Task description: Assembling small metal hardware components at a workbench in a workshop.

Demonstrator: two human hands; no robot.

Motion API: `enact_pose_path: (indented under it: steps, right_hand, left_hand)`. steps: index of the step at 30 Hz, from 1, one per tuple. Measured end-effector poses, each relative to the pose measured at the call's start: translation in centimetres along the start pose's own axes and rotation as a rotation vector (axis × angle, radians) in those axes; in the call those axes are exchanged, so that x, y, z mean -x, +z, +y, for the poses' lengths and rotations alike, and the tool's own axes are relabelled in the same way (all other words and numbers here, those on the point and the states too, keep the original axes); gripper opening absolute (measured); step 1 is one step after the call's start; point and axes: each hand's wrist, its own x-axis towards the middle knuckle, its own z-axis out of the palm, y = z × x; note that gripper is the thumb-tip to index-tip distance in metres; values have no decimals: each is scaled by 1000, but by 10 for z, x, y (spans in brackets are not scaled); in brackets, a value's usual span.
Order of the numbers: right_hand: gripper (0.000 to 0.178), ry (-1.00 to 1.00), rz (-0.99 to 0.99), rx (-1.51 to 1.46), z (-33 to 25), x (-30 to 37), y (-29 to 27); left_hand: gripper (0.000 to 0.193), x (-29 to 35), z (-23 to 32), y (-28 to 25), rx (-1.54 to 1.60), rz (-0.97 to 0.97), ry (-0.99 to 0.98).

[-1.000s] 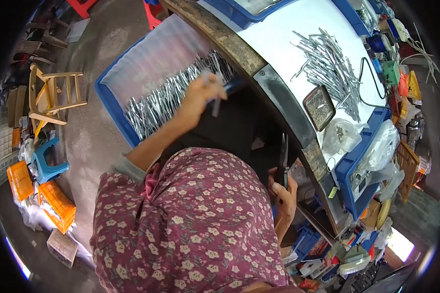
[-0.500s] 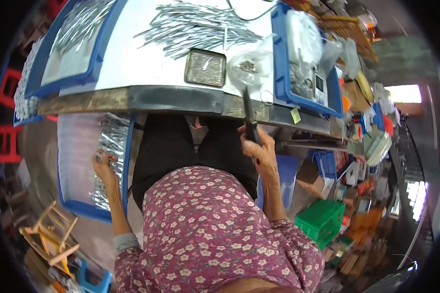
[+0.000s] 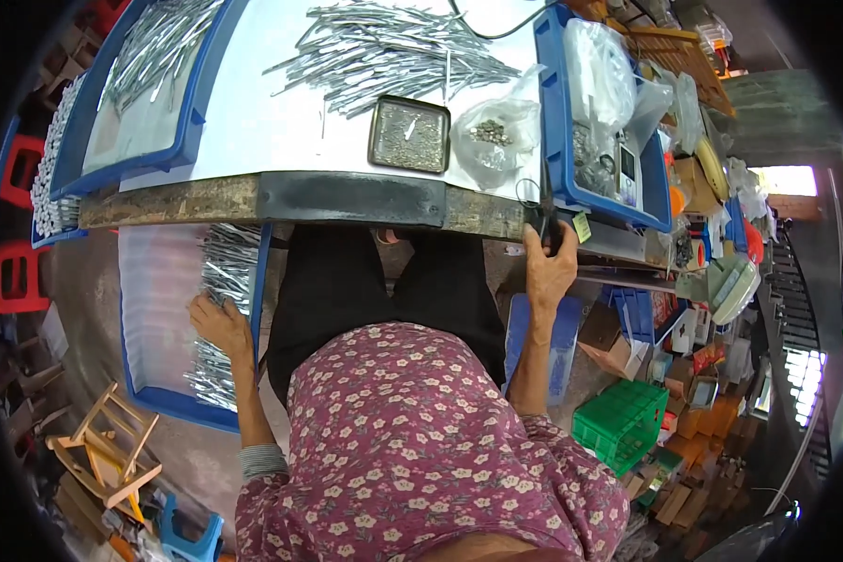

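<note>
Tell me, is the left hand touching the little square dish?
Apart: the head view shows the table edge between the left hand, over silver strips, and the square dish.

The strips [image 3: 229, 272] in my tray [image 3: 185, 410] look like shiny metal; the tray itself is smooth blue plastic with a milky, translucent plastic lining [image 3: 157, 314]. My bench [image 3: 201, 200] shows rough, worn wood along its edge and a smooth, white, paper-like cover [image 3: 258, 145]. The clear bag [image 3: 492, 161] is crinkled, glossy plastic, and my shirt [image 3: 398, 412] is matt, printed cloth.
</note>
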Motion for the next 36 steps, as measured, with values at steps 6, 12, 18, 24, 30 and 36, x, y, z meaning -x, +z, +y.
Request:
enact_pose_path:
  steps: [6, 12, 18, 24, 30, 36]
  right_hand:
    - [48, -160, 114, 274, 1, -2, 8]
    - [51, -181, 83, 422, 5, -8, 8]
    - [50, -162, 40, 501, -6, -10, 10]
    - [52, -249, 8, 531, -14, -20, 8]
    - [50, -396, 79, 497, -6, -24, 23]
    - [47, -441, 133, 473, 0, -24, 32]
  left_hand:
    - [46, -1, 2, -3, -28, -14, -98]
    - [45, -18, 28, -31, 189, 62, -121]
    - [28, -57, 86, -65, 430, 92, 110]
    - [16, -115, 161, -62, 670, -72, 431]
    - [15, -154, 199, -10, 537, -102, 487]
    - [16, -166, 214, 13, 415, -127, 475]
